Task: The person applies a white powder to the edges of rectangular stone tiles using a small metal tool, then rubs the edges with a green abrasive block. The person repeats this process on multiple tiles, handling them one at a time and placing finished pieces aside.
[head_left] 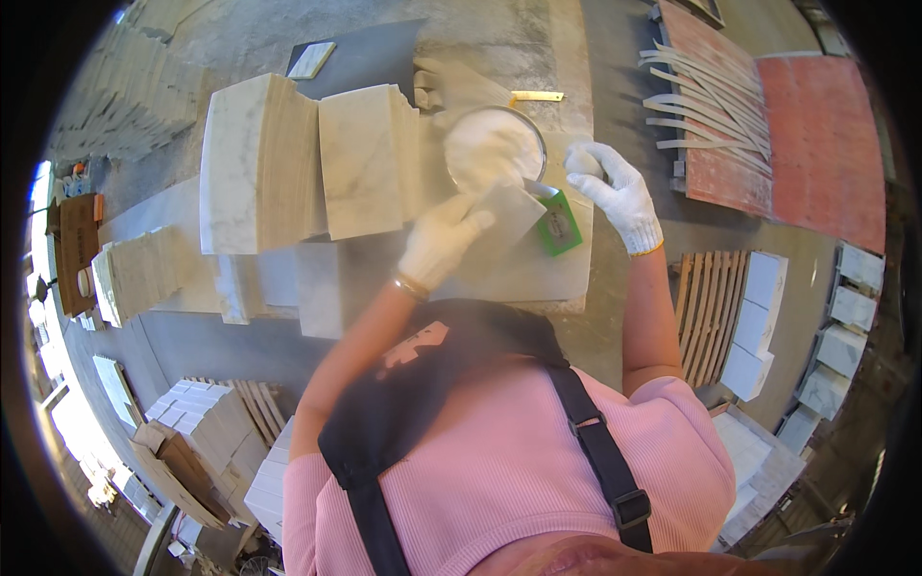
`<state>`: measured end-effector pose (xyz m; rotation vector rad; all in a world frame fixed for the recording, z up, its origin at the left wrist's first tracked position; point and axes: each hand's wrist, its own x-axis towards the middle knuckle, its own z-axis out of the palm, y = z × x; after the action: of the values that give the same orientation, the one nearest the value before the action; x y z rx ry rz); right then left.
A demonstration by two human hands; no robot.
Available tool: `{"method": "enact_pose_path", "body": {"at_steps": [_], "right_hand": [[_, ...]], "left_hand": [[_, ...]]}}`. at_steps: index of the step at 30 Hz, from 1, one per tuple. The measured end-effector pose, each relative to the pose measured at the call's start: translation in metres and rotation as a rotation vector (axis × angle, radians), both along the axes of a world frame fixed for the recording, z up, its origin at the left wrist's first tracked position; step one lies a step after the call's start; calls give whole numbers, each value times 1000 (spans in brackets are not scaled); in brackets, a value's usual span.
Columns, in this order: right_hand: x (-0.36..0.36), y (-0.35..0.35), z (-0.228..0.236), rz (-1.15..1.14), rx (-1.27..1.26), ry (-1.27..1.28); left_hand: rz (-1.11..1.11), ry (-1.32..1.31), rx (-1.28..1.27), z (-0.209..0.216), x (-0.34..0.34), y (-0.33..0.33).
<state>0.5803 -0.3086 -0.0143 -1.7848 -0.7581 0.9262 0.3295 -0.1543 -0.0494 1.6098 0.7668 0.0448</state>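
My left hand (440,245), in a white glove, grips a thin pale stone tile (511,219) by its left edge. The tile lies over the near rim of a round basin of white powder (482,146). To the right of the basin, my right hand (619,197), also gloved, is raised with its fingers curled round a pale rounded lump (582,161) whose kind I cannot make out. A green box (559,228) stands just right of the tile. Marble tiles stand on edge in two thick stacks (261,168) (360,163) left of the basin.
A yellow-handled tool (536,96) lies behind the basin. One tile (312,60) rests on a dark sheet at the back left. Thin pale strips (711,115) lie on a red board (821,144) at the right. White boxes (754,331) sit on a slatted pallet (709,302) nearby.
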Motion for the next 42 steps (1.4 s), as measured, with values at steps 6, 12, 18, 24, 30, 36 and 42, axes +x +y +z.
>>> {"method": "enact_pose_path", "body": {"at_steps": [6, 12, 18, 24, 30, 36, 42], "right_hand": [[-20, 4, 34, 110, 2, 32], [-25, 10, 41, 194, -20, -149], [-23, 16, 41, 266, -22, -329], [-22, 18, 42, 297, -35, -408], [-24, 19, 46, 288, -25, -387], [-24, 20, 47, 314, -3, -444], [-24, 20, 49, 315, -10, -449]], "left_hand": [[-11, 1, 89, 0, -1, -2], [-17, 33, 106, 9, 0, -2], [-24, 46, 108, 10, -1, -1], [-22, 42, 84, 12, 0, 0], [-37, 54, 78, 12, 1, 0], [-42, 52, 75, 12, 1, 0], [-34, 43, 69, 13, 0, -1]]}}
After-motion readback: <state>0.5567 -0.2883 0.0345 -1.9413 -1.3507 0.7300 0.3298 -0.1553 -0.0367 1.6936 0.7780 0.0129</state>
